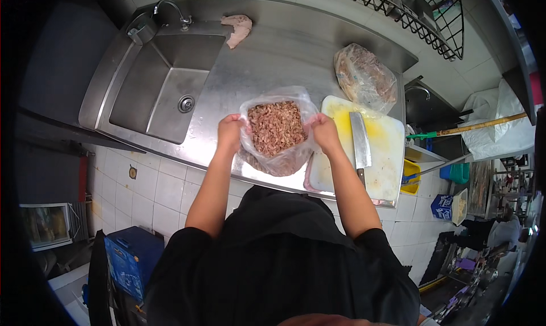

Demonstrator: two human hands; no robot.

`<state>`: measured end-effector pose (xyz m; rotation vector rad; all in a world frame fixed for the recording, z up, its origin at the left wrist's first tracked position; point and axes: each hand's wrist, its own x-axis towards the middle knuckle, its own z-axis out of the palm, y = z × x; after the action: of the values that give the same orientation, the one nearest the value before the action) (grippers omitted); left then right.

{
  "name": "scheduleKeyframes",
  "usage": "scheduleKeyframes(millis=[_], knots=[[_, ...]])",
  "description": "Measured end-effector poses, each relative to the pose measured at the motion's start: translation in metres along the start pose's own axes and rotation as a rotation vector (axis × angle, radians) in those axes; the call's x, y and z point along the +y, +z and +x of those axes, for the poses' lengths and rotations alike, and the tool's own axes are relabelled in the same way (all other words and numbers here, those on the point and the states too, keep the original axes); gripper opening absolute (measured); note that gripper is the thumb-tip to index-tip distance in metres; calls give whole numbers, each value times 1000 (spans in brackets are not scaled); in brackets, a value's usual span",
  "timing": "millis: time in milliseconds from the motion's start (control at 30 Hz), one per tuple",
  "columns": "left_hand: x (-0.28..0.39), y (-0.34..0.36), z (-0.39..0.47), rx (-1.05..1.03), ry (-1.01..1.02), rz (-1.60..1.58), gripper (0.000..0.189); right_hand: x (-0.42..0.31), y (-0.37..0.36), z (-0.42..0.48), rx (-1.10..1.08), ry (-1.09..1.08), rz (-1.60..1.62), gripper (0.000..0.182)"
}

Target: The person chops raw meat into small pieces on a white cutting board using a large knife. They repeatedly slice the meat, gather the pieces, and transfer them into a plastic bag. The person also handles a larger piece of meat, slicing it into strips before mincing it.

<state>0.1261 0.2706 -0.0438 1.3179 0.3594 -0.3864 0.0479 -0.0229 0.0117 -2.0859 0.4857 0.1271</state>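
Observation:
A clear plastic bag (285, 167) stands on the steel counter with its mouth spread wide. Chopped brownish-pink meat (277, 127) fills it. My left hand (230, 132) grips the bag's rim on the left, and my right hand (324, 132) pinches the rim on the opposite side. Just right of the bag lies a white cutting board (384, 164), stained yellow near its far end. A cleaver (361, 140) with a dark handle rests on the board, its handle partly hidden by my right forearm.
Behind the board sits another plastic bag (367, 76) with pale contents. A piece of raw meat or skin (238, 29) lies near the faucet (185, 22). The steel sink (140, 95) is at left. A wire rack (426, 23) overhangs the back right. Another person (503, 232) is far right.

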Motion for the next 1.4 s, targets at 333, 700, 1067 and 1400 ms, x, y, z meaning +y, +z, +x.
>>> scheduleKeyframes(millis=[333, 700, 1067, 1400], knots=[[14, -60, -11, 9, -449, -792, 17, 48, -45, 7, -202, 368, 1584, 31], [-11, -50, -34, 41, -50, -184, 19, 67, -39, 9, 59, 340, 846, 22], [-18, 85, -92, -294, 935, 1161, 36, -41, 13, -39, -167, -258, -248, 27], [-24, 38, -92, -160, 517, 1509, 41, -25, 17, -91, -247, -381, -830, 50]])
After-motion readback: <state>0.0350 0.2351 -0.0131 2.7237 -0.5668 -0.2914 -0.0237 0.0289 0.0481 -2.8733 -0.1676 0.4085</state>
